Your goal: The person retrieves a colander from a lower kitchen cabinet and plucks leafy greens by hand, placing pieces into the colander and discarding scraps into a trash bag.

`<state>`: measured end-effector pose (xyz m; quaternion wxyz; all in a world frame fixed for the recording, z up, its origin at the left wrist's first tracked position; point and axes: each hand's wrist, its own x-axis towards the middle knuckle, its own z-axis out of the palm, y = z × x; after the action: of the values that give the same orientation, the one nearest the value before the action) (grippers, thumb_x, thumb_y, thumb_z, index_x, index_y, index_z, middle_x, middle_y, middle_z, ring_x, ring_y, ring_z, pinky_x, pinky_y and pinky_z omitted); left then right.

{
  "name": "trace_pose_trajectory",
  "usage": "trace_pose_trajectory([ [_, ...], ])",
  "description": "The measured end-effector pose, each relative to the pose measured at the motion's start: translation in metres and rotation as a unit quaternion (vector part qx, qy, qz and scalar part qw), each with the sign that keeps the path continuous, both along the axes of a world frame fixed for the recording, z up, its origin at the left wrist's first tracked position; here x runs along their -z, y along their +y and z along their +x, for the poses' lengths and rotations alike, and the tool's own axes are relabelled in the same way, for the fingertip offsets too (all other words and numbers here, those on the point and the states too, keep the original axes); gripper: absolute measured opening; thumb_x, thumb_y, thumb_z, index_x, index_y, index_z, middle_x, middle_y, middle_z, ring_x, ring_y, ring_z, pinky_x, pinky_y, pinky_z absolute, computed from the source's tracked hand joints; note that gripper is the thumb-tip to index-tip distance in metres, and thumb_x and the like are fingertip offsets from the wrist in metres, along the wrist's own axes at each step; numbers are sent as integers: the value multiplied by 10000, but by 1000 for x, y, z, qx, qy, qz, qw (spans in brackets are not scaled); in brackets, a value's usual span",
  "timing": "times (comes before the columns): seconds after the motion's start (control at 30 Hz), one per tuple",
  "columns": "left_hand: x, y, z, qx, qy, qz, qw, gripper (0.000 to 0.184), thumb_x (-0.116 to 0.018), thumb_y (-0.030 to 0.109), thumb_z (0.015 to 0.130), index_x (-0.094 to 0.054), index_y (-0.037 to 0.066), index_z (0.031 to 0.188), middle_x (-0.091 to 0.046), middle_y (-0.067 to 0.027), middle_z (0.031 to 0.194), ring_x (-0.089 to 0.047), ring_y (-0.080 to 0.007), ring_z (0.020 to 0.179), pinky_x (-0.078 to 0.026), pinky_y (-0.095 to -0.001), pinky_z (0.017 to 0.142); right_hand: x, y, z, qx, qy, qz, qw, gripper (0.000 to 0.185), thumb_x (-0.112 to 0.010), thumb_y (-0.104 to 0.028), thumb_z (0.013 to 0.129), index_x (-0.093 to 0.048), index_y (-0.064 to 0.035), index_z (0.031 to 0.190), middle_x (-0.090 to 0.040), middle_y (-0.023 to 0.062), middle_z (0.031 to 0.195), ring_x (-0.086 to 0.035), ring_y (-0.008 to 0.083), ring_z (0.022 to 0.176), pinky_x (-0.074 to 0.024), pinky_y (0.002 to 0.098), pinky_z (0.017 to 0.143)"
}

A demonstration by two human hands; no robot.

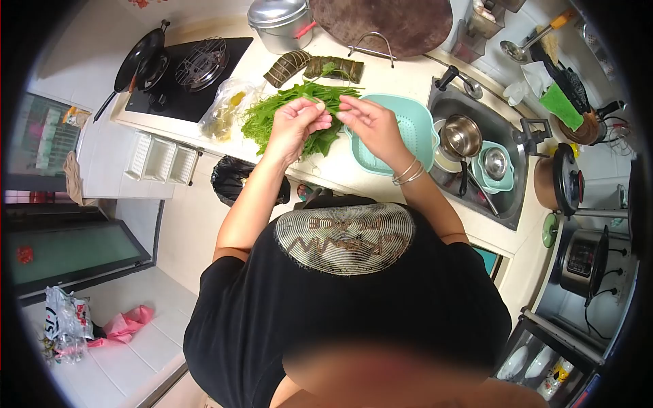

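Fingers (318, 118) bent on left hand (292, 124) and right hand (375, 122), grip unclear; greens (314, 91) below, top stems (345, 88) lying crosswise, pointing right

The head view looks forward and steeply down from above the body, through a very wide lens that bends straight edges and darkens the corners. The shirt (347, 306) looms nearest, low in the frame; the left hand (297, 126) and right hand (373, 126) lie farther off, over the counter (403, 76).
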<state>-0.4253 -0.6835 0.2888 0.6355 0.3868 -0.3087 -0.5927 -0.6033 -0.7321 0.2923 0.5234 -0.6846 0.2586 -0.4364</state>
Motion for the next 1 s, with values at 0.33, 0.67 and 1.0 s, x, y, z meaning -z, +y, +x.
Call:
trace_pose_trajectory([
  [0.33,5,5,-9,-54,-53,10,997,191,-607,143,886,-620,-31,963,-644,-102,813,-634,-154,693,-548,-268,669,6,8,4,69,164,-364,914,279,-629,-65,775,-597,38,1032,-565,143,823,-566,298,744,-481,358,674],
  [0.67,7,14,8,9,-88,102,991,221,-571,143,911,-626,-63,968,-623,-70,758,-601,-110,652,-523,-227,641,13,10,12,-8,203,-409,890,242,-657,-118,730,-554,16,903,-507,110,776,-536,271,794,-464,362,728],
  [1.0,17,47,80,82,-169,122,975,256,-569,196,918,-635,-9,1056,-611,0,764,-555,-56,642,-460,-177,612,34,36,61,-94,164,-296,936,200,-572,-70,820,-603,44,981,-576,153,814,-582,298,713,-488,370,650],
])
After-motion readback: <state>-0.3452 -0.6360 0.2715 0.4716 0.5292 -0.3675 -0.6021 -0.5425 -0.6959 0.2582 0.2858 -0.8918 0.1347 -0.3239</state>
